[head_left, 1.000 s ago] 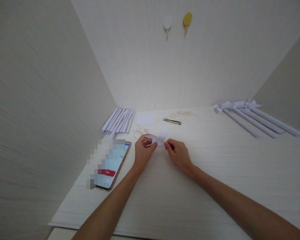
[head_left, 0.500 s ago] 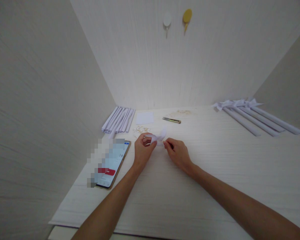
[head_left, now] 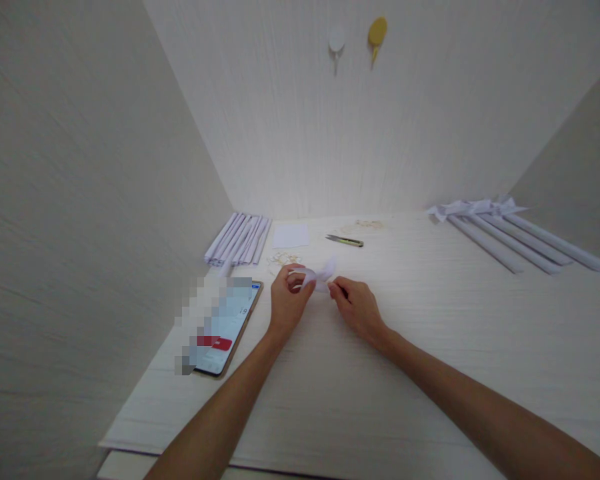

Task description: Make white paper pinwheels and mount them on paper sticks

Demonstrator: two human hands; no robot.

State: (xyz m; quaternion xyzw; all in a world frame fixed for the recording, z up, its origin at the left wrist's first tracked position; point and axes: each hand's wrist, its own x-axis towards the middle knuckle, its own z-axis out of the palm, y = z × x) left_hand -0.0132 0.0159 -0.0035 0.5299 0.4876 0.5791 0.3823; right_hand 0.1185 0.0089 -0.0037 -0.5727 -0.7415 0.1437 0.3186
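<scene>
Paper strip point(head_left: 325, 271), thin and white, apparently gathered at its middle, sits between the two hands. Left hand point(head_left: 287, 301) pinches it, thumb against curled fingers. Right hand point(head_left: 357, 303): fingertips drawn together at the strip's right edge; what lies between them too small to tell. Step in hand looks like working the gathered waist. Next move would call for a steady left pinch, light right-hand tension. Snips point(head_left: 345, 241) beyond the grip; small pale bits point(head_left: 285, 259) just past the left hand.
</scene>
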